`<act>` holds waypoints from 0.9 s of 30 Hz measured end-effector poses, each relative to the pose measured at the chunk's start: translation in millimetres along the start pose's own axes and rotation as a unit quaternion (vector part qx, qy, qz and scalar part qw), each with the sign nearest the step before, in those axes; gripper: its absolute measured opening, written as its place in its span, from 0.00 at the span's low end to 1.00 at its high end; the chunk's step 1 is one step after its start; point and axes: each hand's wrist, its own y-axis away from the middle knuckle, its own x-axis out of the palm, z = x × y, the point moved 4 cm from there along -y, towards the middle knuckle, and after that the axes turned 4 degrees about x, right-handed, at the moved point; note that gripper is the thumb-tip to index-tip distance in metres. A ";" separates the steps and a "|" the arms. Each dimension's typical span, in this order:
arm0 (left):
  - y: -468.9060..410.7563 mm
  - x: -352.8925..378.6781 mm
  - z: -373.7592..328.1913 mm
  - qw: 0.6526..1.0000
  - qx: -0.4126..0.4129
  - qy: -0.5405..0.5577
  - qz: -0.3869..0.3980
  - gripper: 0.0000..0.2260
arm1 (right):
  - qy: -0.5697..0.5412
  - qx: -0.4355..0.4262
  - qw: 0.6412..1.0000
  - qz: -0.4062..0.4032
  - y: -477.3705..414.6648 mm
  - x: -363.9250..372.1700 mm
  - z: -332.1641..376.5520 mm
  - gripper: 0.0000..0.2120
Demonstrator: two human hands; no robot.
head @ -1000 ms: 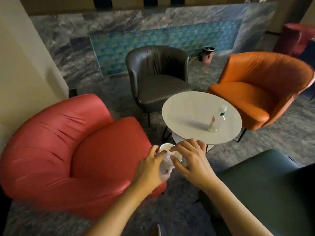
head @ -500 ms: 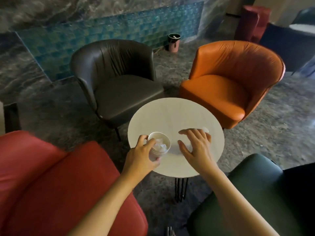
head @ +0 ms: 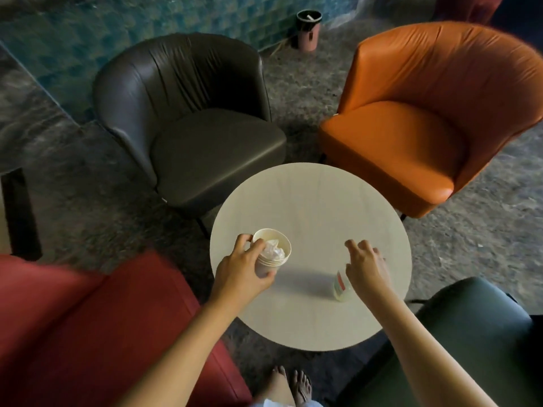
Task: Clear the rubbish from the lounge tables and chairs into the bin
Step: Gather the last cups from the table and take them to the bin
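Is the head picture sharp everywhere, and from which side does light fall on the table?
Head view: dim; the bottle casts a soft shadow leftward on the table, so light probably comes from the right; the red chair is smeared by motion blur; the wide lens bends the orange chair.

A round pale table [head: 311, 201] stands in the middle. Over the table's left part, the left hand [head: 244, 271] holds a stack of paper cups [head: 271, 254] with crumpled clear plastic [head: 273, 252] inside the top one. On the table's right part stands a small clear plastic bottle [head: 340, 289], with the right hand [head: 367, 268] over its top. Behind the table are a dark grey leather armchair [head: 205, 148] on the left and an orange leather armchair [head: 426, 127] on the right. A red armchair [head: 88, 318] is at the table's near left, and a dark green armchair [head: 470, 333] at its near right. A small pink bin with a black rim [head: 308, 30] stands far behind the table.
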 end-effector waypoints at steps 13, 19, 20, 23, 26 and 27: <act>-138.3 -27.3 74.1 0.999 -0.022 0.031 -0.008 0.18 | -0.087 -0.119 0.988 -0.042 -104.4 -47.7 125.5 0.19; -271.5 -32.7 160.8 0.999 0.034 0.013 0.017 0.23 | -0.101 -0.079 0.990 -0.067 -212.6 -47.6 226.1 0.22; -295.3 -33.5 179.0 0.999 0.046 0.011 0.025 0.23 | -0.107 -0.066 0.989 -0.071 -232.8 -44.7 244.1 0.22; -352.2 -41.9 225.2 0.996 0.066 0.015 0.052 0.22 | -0.115 -0.030 0.991 -0.055 -281.7 -34.5 293.5 0.25; -395.5 -56.7 262.0 0.995 0.086 0.009 0.057 0.21 | -0.131 0.002 0.990 -0.049 -318.3 -34.5 334.0 0.24; -409.2 -62.1 273.0 0.994 0.090 0.011 0.053 0.20 | -0.135 0.006 0.989 -0.056 -329.7 -36.9 345.4 0.24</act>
